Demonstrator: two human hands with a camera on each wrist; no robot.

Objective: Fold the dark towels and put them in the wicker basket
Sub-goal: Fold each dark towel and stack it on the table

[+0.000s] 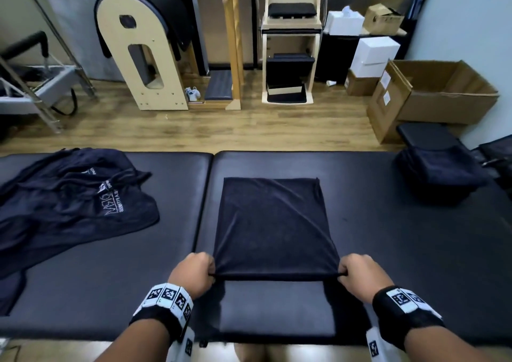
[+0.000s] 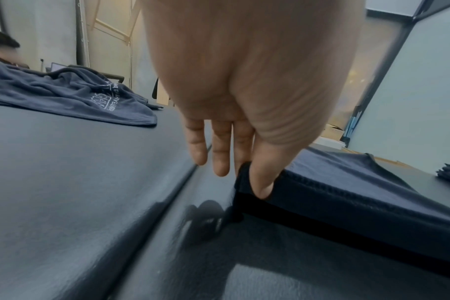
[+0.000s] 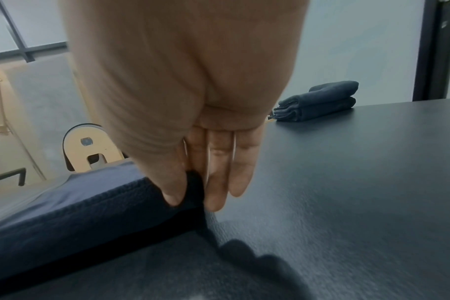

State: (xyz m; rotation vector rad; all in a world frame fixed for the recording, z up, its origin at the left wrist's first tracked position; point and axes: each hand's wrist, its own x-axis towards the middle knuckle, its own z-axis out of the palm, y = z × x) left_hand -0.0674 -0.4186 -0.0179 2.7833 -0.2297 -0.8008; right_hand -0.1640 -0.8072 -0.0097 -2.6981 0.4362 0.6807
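A dark towel [image 1: 273, 223] lies spread on the black padded table [image 1: 388, 237], its near edge lifted off the surface. My left hand [image 1: 194, 274] pinches the near left corner between thumb and forefinger; the left wrist view shows that corner of the towel [image 2: 321, 182] under the left hand [image 2: 247, 178]. My right hand [image 1: 360, 274] pinches the near right corner, and the right wrist view has the right hand [image 3: 190, 190] on the towel [image 3: 77, 203]. A crumpled heap of dark towels [image 1: 74, 201] with white lettering sits at the left. No wicker basket is in view.
A stack of folded dark towels [image 1: 440, 173] rests at the table's far right corner, also the folded stack [image 3: 319, 101] in the right wrist view. Beyond the table are wooden exercise equipment [image 1: 144, 57], cardboard boxes [image 1: 443, 90] and wooden floor [image 1: 221, 131].
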